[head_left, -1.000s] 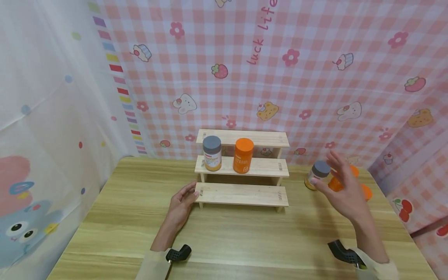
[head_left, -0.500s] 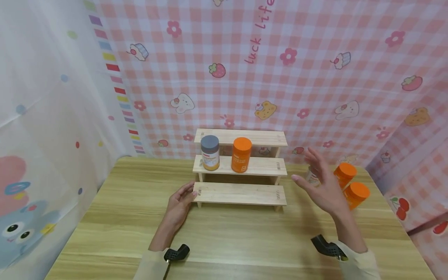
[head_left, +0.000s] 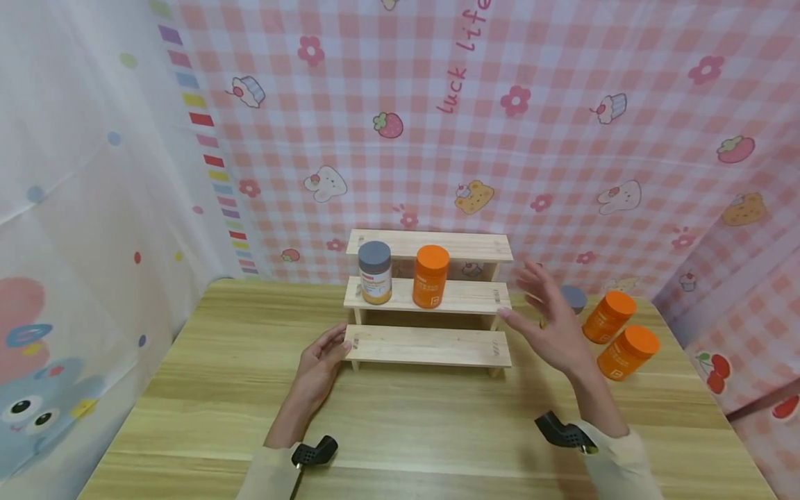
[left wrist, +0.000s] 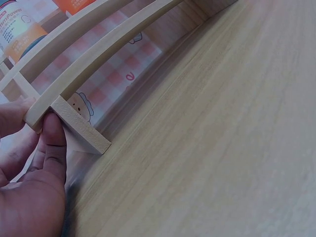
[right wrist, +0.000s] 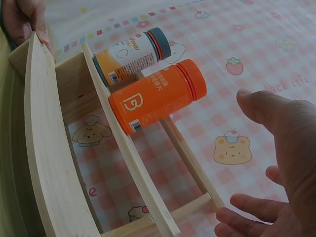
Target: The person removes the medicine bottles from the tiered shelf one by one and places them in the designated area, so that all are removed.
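Observation:
A three-step wooden rack [head_left: 431, 347] stands against the back cloth. On its middle step are a grey-lidded supplement bottle [head_left: 375, 278] at the left and an orange supplement bottle [head_left: 431, 281] right of centre, both upright. My left hand [head_left: 321, 368] pinches the left end of the lowest board, thumb on top and a fingertip underneath, as the left wrist view shows. Beside the rack's right end my right hand [head_left: 553, 337] is raised, fingers spread and nothing in it. In the right wrist view the thumb [right wrist: 261, 106] points toward the orange bottle, apart from it.
Right of the right hand, two more orange bottles [head_left: 609, 319] stand on the wooden table [head_left: 400, 430]. A second grey-lidded bottle [head_left: 573, 298] is partly hidden behind that hand. Pink checked cloth [head_left: 562, 153] hangs behind, and a white cloth [head_left: 94, 173] closes the left side.
My right hand has moved left, from over the bottles on the table to the rack's right end, uncovering the two orange bottles. The left hand keeps its hold on the rack.

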Available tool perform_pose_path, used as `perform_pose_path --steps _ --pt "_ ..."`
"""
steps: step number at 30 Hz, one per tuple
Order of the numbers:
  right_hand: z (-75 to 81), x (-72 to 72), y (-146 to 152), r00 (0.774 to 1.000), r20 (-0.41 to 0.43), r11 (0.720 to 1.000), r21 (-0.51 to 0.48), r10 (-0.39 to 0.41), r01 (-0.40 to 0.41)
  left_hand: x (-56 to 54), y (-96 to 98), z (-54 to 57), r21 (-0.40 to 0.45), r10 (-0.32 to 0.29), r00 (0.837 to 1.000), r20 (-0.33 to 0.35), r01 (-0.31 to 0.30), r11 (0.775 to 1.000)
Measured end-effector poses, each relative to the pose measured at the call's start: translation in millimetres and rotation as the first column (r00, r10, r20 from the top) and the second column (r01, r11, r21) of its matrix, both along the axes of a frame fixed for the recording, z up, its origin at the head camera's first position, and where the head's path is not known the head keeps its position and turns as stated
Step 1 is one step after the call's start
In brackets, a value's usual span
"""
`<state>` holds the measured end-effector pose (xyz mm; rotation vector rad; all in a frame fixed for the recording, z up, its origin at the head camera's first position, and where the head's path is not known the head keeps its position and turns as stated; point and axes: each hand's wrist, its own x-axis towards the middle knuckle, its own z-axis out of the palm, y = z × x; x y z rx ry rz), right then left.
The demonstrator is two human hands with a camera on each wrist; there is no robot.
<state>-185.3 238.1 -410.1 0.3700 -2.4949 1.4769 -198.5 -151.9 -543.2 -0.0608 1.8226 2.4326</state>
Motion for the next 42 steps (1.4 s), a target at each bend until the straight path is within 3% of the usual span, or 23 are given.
perform_pose_path --steps 15,42 --pt "-3.7 -14.4 -26.4 0.997 0.044 0.994 -0.091 0.062 -0.058 -0.8 -0.4 -2.0 -0.004 0.009 1.000 0.001 -0.009 1.000" --pt "-6.9 -44.8 -76.1 0.978 0.125 0.977 -0.157 0.165 -0.145 -1.3 -0.3 -0.1 -0.003 0.010 1.000 0.021 -0.010 1.000"
